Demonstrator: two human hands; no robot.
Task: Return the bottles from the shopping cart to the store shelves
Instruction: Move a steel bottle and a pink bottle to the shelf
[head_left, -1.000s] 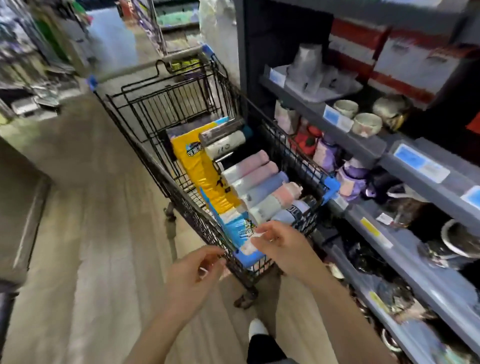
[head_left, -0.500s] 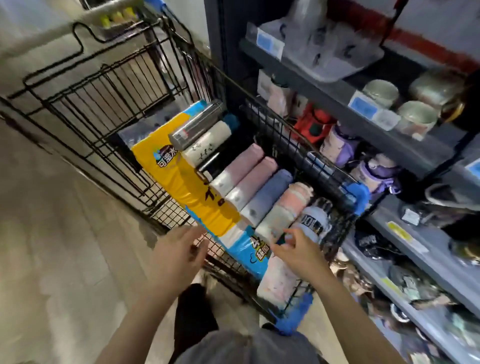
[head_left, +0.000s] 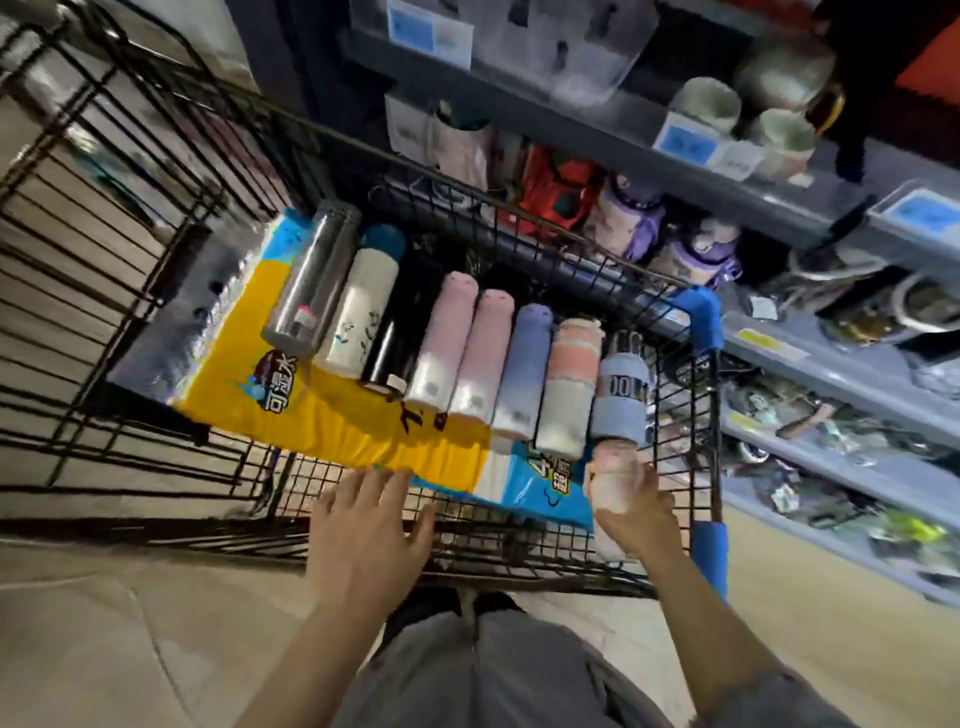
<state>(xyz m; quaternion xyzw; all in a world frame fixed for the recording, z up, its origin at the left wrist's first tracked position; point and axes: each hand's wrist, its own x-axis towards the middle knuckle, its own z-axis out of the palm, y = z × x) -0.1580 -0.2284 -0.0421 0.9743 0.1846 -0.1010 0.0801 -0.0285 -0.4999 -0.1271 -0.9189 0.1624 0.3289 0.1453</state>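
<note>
A black wire shopping cart (head_left: 691, 364) holds a row of several bottles lying side by side: a steel one (head_left: 311, 275), a white one (head_left: 361, 312), a black one (head_left: 400, 327), two pink ones (head_left: 444, 338), a lilac one (head_left: 522, 369), a peach-and-white one (head_left: 566, 389) and a blue-grey one (head_left: 621, 400). My right hand (head_left: 636, 506) grips a pale pink bottle (head_left: 610, 480) at the cart's near right corner. My left hand (head_left: 369, 535) hovers with fingers spread over the cart's near edge. Grey store shelves (head_left: 831, 213) stand to the right.
A yellow-and-blue plastic pack (head_left: 322, 415) lies under the bottles. The shelves carry purple bottles (head_left: 631, 218), mugs (head_left: 709, 106), a red item (head_left: 553, 187) and blue price tags. The cart presses close against the shelf front. Beige floor lies below and to the left.
The view has moved closer over the cart. My right hand has closed around the pale pink bottle at the near right corner and raised its end. My left hand reached forward over the cart edge.
</note>
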